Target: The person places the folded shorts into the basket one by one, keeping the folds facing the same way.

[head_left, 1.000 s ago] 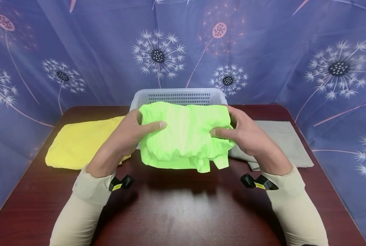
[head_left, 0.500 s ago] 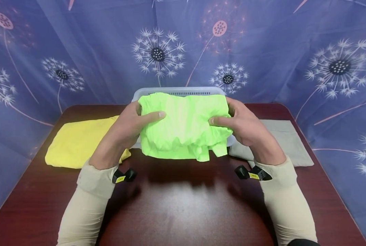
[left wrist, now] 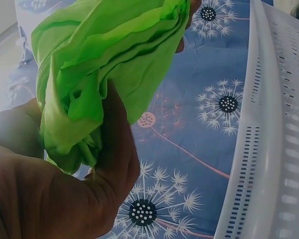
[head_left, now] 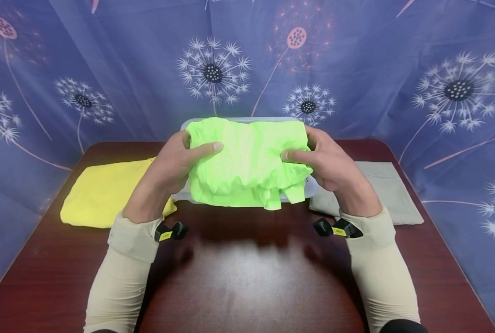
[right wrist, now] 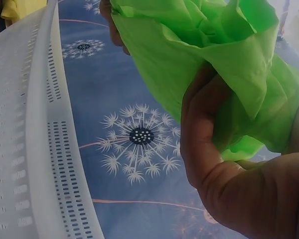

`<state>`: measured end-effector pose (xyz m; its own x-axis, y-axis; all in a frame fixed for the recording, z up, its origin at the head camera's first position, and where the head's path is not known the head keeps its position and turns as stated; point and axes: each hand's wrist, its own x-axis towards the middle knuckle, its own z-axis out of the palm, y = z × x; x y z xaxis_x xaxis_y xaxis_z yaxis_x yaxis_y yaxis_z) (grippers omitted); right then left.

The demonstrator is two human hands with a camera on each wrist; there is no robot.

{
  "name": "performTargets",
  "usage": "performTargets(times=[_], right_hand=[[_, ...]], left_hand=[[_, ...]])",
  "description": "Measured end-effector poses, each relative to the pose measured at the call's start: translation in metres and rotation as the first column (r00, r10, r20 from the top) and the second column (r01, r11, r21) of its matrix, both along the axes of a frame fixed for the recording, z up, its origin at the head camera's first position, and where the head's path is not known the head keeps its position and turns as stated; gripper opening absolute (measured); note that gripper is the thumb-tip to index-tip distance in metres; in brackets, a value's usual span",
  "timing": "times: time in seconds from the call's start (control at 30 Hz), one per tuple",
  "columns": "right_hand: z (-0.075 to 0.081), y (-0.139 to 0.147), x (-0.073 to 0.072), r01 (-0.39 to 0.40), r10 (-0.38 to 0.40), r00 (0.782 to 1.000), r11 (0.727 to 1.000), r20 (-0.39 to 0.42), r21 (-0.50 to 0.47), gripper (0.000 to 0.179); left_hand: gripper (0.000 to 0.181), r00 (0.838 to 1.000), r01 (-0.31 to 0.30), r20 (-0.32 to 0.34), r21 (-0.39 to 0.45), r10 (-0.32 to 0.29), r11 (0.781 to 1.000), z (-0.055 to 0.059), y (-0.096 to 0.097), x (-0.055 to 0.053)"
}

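A bright green folded piece of clothing [head_left: 247,162] is held up in front of me, over a pale plastic basket [head_left: 310,187]. My left hand [head_left: 170,162] grips its left end, thumb on the near face and fingers behind. At the other end my right hand [head_left: 332,162] holds it the same way. Loose layers and folds of the green cloth show above the left hand [left wrist: 79,184] in the left wrist view. In the right wrist view, curled fingers of the right hand [right wrist: 229,174] press into the cloth. Most of the basket is hidden behind the garment in the head view.
A folded yellow cloth [head_left: 102,194] lies on the table's left side. On the right lies a folded grey cloth [head_left: 385,189]. The dark red-brown table [head_left: 247,286] ends against a blue curtain [head_left: 247,60] with dandelion prints. The basket's perforated wall [left wrist: 249,164] shows in both wrist views.
Both hands have moved the green garment forward, higher in the head view, so it now covers more of the basket. The grip has stayed the same; the yellow and grey cloths have not moved.
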<state>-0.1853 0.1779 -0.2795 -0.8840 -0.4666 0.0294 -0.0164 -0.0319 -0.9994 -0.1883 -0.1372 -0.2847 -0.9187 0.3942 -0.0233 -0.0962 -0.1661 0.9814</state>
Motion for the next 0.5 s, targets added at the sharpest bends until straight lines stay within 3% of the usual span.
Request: performTargets(times=[0.5], right_hand=[[-0.007,-0.003,-0.018,0.045,-0.044,0.993,0.999,0.105,-0.003,0.040]], left_hand=[[0.032,0.997,-0.068,0.020,-0.022,0.068,0.997,-0.009,0.001,-0.016]])
